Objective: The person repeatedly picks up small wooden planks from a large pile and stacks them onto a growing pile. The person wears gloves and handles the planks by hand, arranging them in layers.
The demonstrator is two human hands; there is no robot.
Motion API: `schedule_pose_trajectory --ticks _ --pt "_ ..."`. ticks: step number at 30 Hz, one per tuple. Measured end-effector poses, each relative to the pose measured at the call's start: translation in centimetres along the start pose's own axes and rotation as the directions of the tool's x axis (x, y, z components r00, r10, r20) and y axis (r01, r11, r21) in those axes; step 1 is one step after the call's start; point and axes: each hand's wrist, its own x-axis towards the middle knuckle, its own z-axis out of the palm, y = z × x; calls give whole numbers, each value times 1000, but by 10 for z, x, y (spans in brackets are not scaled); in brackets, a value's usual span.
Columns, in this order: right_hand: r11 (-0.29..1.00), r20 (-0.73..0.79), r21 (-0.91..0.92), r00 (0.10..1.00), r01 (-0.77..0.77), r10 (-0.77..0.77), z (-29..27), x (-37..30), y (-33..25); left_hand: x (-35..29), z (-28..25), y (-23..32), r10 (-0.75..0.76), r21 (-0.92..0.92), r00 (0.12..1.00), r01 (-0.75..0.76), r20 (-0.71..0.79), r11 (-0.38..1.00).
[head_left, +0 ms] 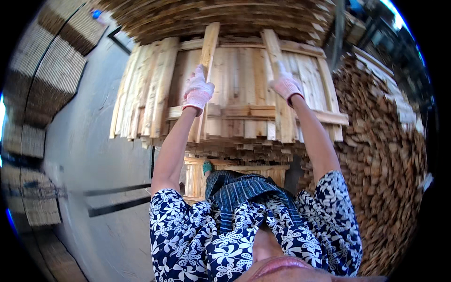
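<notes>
My left hand (198, 90), in a pale knitted glove with a red cuff, is closed on a long wooden slat (210, 44), its index finger lying along the wood. My right hand (286, 85), gloved the same way and slightly blurred, grips another wooden slat (271, 46); its fingertips are smeared. Both slats point away from me, roughly parallel, over a layer of pale boards (239, 80). A shorter crosswise strip (249, 111) runs between them at the near side. Parts of the slats are hidden under my hands.
A high stack of lumber (221, 16) rises behind the boards. Many cut wood pieces (376, 155) are heaped at the right. Stacked slat bundles (54, 70) line the left side beyond a grey floor (103, 131). Dark metal bars (117, 205) stick out at lower left.
</notes>
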Motion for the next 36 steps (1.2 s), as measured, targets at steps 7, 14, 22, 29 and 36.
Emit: schedule_pose_trajectory --ticks 7,14,22,29,36 --pt "980 61 175 992 96 -109 -24 -36 -24 11 -8 -115 117 360 952 -7 -284 933" --pt "853 291 517 952 -72 -96 -56 -97 -162 15 -37 -108 -167 283 959 230 -229 931" --pt "961 184 269 983 -59 9 67 -50 -314 58 -143 -251 139 -342 970 -201 -198 918" --pt "981 148 193 989 -32 3 107 -48 -352 77 -150 -431 -222 -349 952 285 211 893" --pt "949 47 290 988 127 -147 74 -53 -307 48 -165 -437 -184 -604 932 345 313 718"
